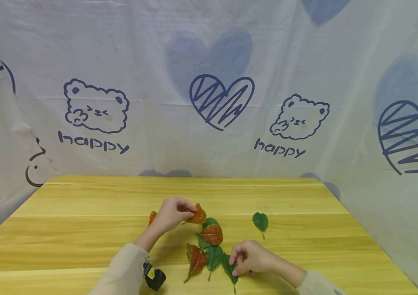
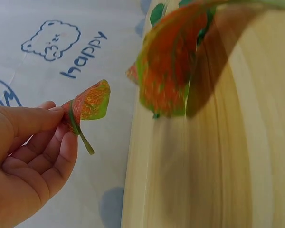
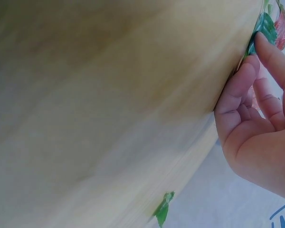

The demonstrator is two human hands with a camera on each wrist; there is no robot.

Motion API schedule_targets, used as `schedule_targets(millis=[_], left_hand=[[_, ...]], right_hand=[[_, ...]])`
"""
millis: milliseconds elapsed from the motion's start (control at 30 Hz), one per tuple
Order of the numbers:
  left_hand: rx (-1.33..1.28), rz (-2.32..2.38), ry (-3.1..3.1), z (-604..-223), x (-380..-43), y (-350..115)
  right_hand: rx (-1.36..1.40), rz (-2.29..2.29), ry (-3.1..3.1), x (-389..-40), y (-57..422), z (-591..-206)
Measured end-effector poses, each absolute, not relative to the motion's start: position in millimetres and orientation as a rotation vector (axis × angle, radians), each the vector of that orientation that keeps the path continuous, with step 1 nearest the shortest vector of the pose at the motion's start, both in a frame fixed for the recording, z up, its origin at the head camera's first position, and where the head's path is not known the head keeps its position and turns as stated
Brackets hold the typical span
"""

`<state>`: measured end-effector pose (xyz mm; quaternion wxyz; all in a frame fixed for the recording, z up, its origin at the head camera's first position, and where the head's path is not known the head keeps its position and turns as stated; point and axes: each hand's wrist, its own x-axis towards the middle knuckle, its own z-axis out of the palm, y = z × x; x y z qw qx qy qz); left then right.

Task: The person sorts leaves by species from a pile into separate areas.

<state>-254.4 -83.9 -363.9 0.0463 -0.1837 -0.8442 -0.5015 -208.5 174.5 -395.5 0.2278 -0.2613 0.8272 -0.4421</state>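
My left hand (image 1: 173, 213) pinches a red-orange leaf (image 1: 198, 215) between thumb and fingertips, raised over the far end of a leaf group. In the left wrist view that leaf (image 2: 92, 102) is curled, with a yellow-green edge and short stem. My right hand (image 1: 253, 258), low over the table, has thumb and finger curled at the edge of a green leaf (image 1: 229, 268), gripping it. In the right wrist view this leaf (image 3: 266, 31) partly shows past the fingertips. Beside it are another green leaf (image 1: 214, 256), a red leaf (image 1: 195, 260) and a red-brown leaf (image 1: 212, 234) overlapping green ones.
A single green leaf (image 1: 260, 221) lies apart at the right. Another orange leaf (image 1: 152, 217) is partly hidden behind the left wrist and looms large in the left wrist view. A black object with a yellow patch (image 1: 153, 276) is by the left sleeve. A printed cloth (image 1: 150, 123) hangs behind the wooden table (image 1: 83, 229).
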Motion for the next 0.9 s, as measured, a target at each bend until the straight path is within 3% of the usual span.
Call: schedule_targets(millis=[900], left_hand=[[-0.275,-1.313,-2.686,-374.1,-256.4,-119.0]], right_hand=[[-0.71,-1.217,2.278,-209.0,174.4,-395.3]])
